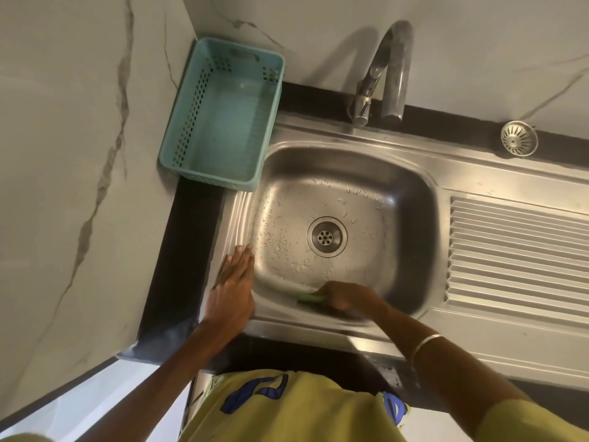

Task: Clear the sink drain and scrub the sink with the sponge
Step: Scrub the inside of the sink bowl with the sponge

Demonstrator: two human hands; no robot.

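1 wide-angle view, worn on the person's head, looks steeply down and forward over a yellow shirt [287, 409] at a stainless steel sink [414, 173] that fills the middle of the picture, close below. Both forearms reach in from the bottom edge. The faucet [393, 71] and the marble-patterned wall [478, 43] lie along the top, a teal basket [191, 129] at upper left, the ribbed drainboard [516, 250] at right. Straight edges bow toward the borders.
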